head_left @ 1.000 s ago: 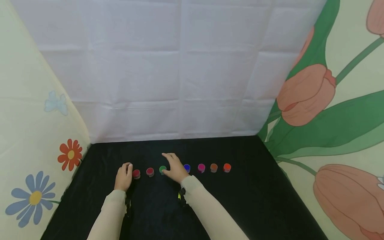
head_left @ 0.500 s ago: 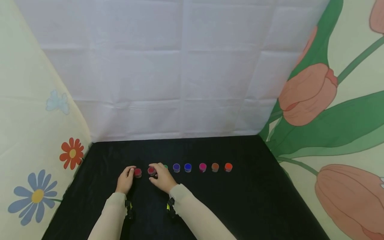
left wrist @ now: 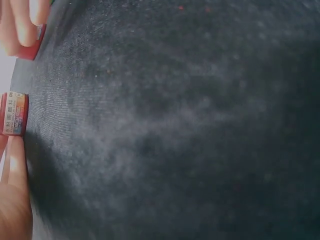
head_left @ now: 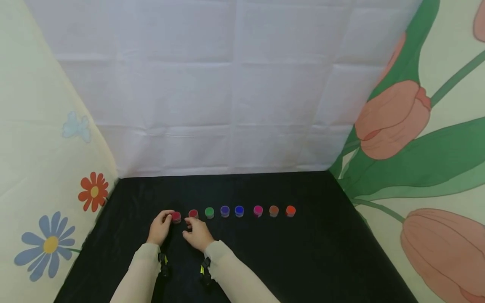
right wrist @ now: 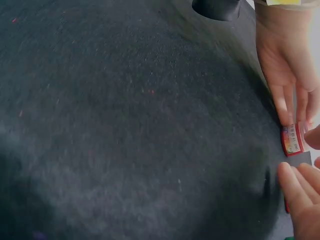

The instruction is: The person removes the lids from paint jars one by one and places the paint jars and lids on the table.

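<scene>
In the head view, small paint pots stand in a row on black cloth. At the left end, my left hand [head_left: 157, 232] holds a dark-red-lidded paint pot [head_left: 176, 216], thumb and fingers at its left side. Its printed label [left wrist: 16, 114] faces the left wrist camera. My right hand [head_left: 198, 236] is relaxed, thumb and fingers apart, just in front of a second red-lidded pot [head_left: 193, 213], overlapping its lower part. The right wrist view shows left fingers [right wrist: 281, 107] against the first pot [right wrist: 293, 140], with right fingers [right wrist: 296, 187] close beside it.
To the right, the row continues with a green pot [head_left: 209, 212], a violet pot [head_left: 225, 211], a blue pot [head_left: 239, 211], a magenta pot [head_left: 258, 211], a brown pot [head_left: 274, 211] and an orange-red pot [head_left: 290, 211]. A white cloth [head_left: 227, 105] hangs behind the black-covered table [head_left: 303, 261].
My right hand has moved left along the row, from between the green and blue pots to the second red one, uncovering the green and violet pots. My left hand stays by the leftmost pot.
</scene>
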A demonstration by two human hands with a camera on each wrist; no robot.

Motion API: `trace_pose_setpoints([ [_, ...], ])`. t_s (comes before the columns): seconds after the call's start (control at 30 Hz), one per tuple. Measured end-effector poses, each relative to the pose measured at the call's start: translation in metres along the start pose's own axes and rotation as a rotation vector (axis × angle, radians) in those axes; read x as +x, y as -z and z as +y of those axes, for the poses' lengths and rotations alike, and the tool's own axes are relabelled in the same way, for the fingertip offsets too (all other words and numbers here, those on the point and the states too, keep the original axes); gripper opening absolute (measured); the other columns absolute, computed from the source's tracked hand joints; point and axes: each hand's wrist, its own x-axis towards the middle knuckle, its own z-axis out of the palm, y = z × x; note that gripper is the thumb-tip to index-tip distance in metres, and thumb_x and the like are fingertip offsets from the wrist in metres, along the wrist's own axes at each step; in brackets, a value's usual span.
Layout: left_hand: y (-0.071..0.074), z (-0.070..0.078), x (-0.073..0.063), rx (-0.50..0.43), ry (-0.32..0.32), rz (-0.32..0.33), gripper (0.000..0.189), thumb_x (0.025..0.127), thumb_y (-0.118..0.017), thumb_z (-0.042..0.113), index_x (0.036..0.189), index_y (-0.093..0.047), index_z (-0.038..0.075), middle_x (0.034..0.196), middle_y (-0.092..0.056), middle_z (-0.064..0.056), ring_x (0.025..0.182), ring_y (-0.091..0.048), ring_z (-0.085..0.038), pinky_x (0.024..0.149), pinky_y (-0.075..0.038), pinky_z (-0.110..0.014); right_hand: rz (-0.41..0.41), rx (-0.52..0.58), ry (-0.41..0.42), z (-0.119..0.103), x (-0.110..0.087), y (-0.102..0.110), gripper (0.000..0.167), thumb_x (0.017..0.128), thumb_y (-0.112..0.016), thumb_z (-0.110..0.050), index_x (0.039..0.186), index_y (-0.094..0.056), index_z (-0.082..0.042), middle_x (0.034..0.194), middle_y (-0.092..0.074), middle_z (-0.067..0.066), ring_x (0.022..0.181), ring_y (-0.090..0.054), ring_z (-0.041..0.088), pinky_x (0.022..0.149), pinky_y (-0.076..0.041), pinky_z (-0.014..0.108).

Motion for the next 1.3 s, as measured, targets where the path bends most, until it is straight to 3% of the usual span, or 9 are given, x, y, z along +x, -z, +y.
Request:
trace_pose_setpoints([
  [0.27,-0.002,-0.003,0.003,-0.004,-0.032,-0.04,0.024,0.107,-0.049,0.009,0.122,-0.064,-0.002,0.115,-0.066,-0.022,0.098,-0.061,-0.028,0.087,-0.048,-0.041,0.035,0.049,-0.05,0.01,0.004,-0.006,0.043,0.092,-0.064,0.0,0.134,-0.058,0.009,0.132,-0.063,0.024,0.115,-0.065,0.033,0.097,-0.053,0.043],
  [0.5,-0.001,-0.004,0.001,-0.008,-0.055,-0.098,0.021,0.103,-0.053,0.005,0.116,-0.068,-0.002,0.109,-0.069,-0.017,0.09,-0.06,-0.019,0.081,-0.049,-0.032,0.059,0.087,-0.057,0.014,0.005,-0.01,0.04,0.092,-0.065,0.003,0.131,-0.06,0.009,0.129,-0.063,0.024,0.113,-0.065,0.033,0.094,-0.055,0.039],
  [0.77,0.003,-0.005,-0.007,-0.057,-0.087,-0.16,0.02,0.104,-0.054,0.004,0.114,-0.069,-0.002,0.108,-0.069,-0.014,0.089,-0.061,-0.014,0.08,-0.051,-0.025,0.128,0.116,-0.011,0.019,0.003,-0.016,0.033,0.088,-0.068,0.006,0.121,-0.065,0.009,0.114,-0.067,0.02,0.101,-0.068,0.029,0.087,-0.057,0.03],
  [1.3,0.006,-0.007,-0.021,-0.201,-0.108,-0.337,0.025,0.104,-0.057,0.009,0.119,-0.064,-0.009,0.116,-0.066,-0.023,0.096,-0.066,-0.006,0.085,-0.055,-0.021,0.162,0.137,0.01,0.028,-0.007,-0.016,0.024,0.082,-0.072,0.01,0.105,-0.068,0.003,0.095,-0.063,0.007,0.086,-0.066,0.017,0.077,-0.055,0.02],
])
